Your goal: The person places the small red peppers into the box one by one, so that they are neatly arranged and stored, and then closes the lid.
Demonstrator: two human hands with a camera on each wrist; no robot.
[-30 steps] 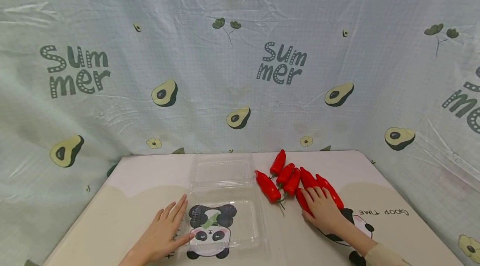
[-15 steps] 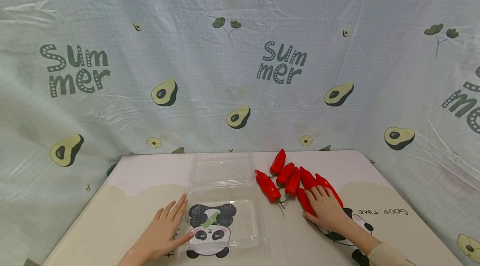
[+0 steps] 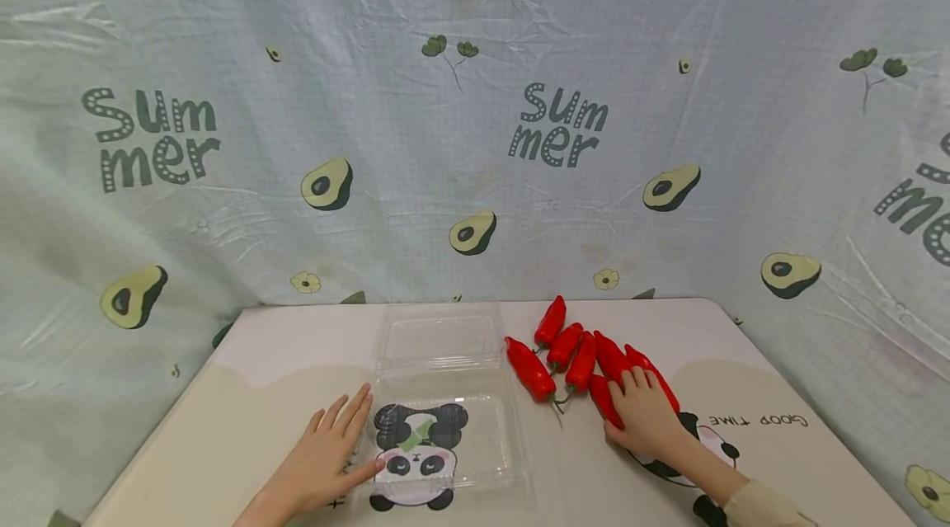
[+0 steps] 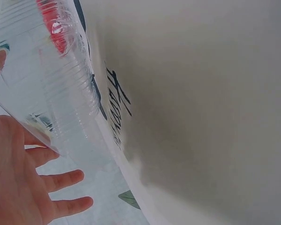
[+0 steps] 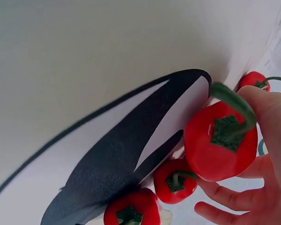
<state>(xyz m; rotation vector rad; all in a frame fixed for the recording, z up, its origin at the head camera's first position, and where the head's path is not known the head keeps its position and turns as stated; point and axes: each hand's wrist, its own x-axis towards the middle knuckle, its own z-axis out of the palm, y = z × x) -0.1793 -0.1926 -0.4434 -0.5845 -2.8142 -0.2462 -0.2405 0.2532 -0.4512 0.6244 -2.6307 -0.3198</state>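
My right hand (image 3: pixel 646 420) grips a red chili pepper (image 5: pixel 220 150) between thumb and fingers, its green stem pointing back toward the wrist. Beside that hand lie two more peppers, one further back (image 3: pixel 610 355) and one along its right side (image 3: pixel 653 374). My left hand (image 3: pixel 326 457) rests at the left side of a clear plastic clamshell box (image 3: pixel 512 436), fingers straight and thumb over the rim. In the left wrist view the left hand's fingers spread along the outside of the box wall (image 4: pixel 70 103).
Several red peppers (image 3: pixel 530 370) lie between the box and my right hand. The box's lid (image 3: pixel 444 339) is folded back flat on the table (image 3: pixel 245 428). A printed curtain (image 3: pixel 401 139) hangs behind the table's far edge.
My right hand has shifted slightly to the right with its pepper, widening the gap to the peppers on its left. The left hand and the box have stayed put.
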